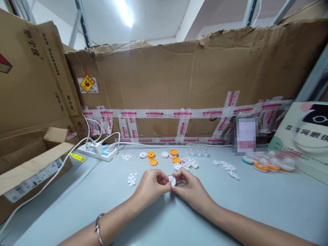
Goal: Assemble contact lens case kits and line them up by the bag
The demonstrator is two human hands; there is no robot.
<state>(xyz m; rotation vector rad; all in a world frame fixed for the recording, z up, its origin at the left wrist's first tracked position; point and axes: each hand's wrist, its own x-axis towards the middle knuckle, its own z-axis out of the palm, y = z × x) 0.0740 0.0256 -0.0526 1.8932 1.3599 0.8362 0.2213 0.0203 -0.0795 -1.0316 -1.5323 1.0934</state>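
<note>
Between my fingertips, just above the table, is a small white round plastic part (172, 180). My left hand (152, 184) pinches its left side, and my right hand (190, 186) grips its right side. The fingers hide part of its rim. Beyond my hands lie orange rings (153, 162) and white round caps (143, 155). Left of my left hand is a cluster of small white discs (132, 179), with another group of white pieces (126, 157) farther back. Small white linked-looking parts (190, 163) are heaped past my right hand.
A white power strip (98, 151) with cables sits at the back left, near an open cardboard box (33, 167). Clear domed pieces (197, 150) stand at the back. Clear-topped pieces with orange bases (273, 165) are at right, before a printed box (307, 143). Cardboard (162, 80) walls the rear.
</note>
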